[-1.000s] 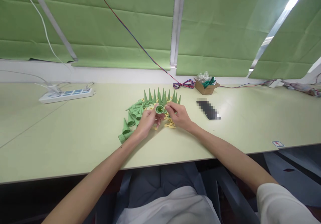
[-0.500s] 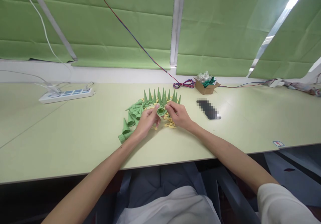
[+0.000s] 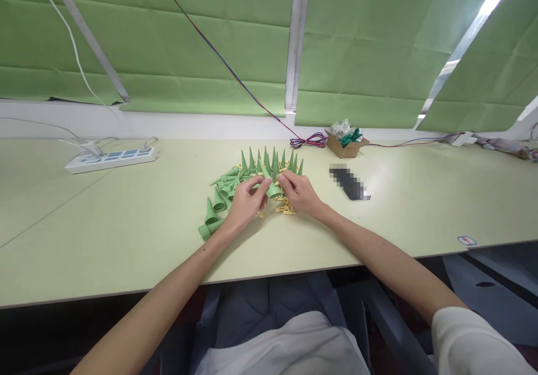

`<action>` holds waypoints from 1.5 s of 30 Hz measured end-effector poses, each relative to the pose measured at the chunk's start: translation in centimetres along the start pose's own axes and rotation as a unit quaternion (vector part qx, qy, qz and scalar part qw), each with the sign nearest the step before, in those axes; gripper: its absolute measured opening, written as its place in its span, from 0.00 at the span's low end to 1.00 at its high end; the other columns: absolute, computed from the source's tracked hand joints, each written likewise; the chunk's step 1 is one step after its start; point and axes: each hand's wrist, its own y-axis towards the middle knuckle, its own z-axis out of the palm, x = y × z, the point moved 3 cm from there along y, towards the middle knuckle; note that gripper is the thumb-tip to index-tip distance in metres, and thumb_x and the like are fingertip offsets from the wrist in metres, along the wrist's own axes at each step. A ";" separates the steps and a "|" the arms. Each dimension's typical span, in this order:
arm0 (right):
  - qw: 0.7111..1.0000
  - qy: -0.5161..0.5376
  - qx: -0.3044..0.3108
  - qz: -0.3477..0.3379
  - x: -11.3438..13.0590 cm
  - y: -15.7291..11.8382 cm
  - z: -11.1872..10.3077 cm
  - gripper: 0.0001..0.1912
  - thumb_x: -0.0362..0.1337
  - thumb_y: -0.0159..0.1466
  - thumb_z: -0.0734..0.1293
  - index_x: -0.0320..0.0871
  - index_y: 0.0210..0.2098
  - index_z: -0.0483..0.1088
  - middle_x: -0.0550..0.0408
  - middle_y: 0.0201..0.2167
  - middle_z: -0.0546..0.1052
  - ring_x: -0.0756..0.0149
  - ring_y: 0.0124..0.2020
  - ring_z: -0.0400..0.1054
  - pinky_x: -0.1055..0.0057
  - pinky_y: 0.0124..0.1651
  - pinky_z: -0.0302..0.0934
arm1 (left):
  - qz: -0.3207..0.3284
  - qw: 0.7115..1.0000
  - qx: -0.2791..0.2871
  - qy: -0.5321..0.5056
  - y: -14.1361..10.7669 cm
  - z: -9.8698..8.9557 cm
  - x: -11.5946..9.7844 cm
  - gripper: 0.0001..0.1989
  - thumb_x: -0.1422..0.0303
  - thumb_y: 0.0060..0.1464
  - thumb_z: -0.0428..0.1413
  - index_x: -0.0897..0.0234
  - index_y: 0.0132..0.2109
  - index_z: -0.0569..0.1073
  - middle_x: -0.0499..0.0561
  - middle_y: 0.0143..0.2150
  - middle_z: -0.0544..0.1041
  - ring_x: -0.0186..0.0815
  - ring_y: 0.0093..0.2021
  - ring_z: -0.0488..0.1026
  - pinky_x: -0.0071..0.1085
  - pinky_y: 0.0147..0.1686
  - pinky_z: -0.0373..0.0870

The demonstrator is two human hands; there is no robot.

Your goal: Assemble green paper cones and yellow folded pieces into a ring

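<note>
A green cone is held tilted between my hands, its wide end toward me and its tip pointing up and left. My left hand is closed on its left side. On its right, my right hand is pinched at the cone's edge; whatever is between those fingertips is too small to make out. Behind my hands several green cones stand upright in a cluster. More green cones lie or lean at the left. Small yellow pieces are heaped under and beside my right hand.
A dark, partly pixelated phone lies right of the cones. Behind it is a small cardboard box with plastic and green material, beside a coiled red-blue cable. A white power strip lies at the back left of the table.
The held cone has turned: its open end faced me before, and now its side and tip show. My left fingers have shifted slightly around it; my right hand has hardly moved.
</note>
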 end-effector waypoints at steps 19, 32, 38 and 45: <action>1.000 -0.001 0.005 0.010 -0.4 0.0 0.4 0.20 0.47 0.73 0.55 0.45 0.27 0.55 0.61 0.20 0.60 0.71 0.22 0.53 0.71 0.29 0.48 | 0.021 0.998 -0.061 0.019 0.0 -0.1 0.0 0.14 0.55 0.58 0.58 0.62 0.36 0.73 0.45 0.22 0.65 0.31 0.20 0.62 0.29 0.21 0.56; 0.999 -0.011 -0.033 0.014 -0.3 0.1 0.0 0.18 0.47 0.73 0.55 0.45 0.29 0.58 0.61 0.21 0.62 0.71 0.22 0.54 0.72 0.30 0.51 | 0.024 0.995 -0.093 -0.013 0.1 -0.3 0.2 0.21 0.51 0.64 0.52 0.62 0.29 0.66 0.43 0.18 0.62 0.28 0.17 0.59 0.27 0.19 0.56; 0.999 -0.008 -0.052 -0.001 -0.1 0.0 -0.2 0.17 0.47 0.73 0.56 0.44 0.30 0.61 0.60 0.22 0.63 0.70 0.23 0.54 0.72 0.31 0.52 | -0.027 0.998 -0.060 -0.008 0.3 -0.3 0.6 0.35 0.46 0.64 0.46 0.64 0.16 0.68 0.50 0.15 0.64 0.29 0.17 0.61 0.29 0.20 0.59; 0.999 0.002 -0.007 -0.049 0.1 0.0 0.0 0.16 0.44 0.72 0.57 0.43 0.33 0.66 0.58 0.24 0.66 0.71 0.24 0.56 0.72 0.30 0.52 | -0.091 0.996 -0.020 -0.008 0.4 0.0 1.0 0.38 0.42 0.62 0.45 0.65 0.15 0.70 0.52 0.14 0.66 0.29 0.16 0.61 0.28 0.18 0.58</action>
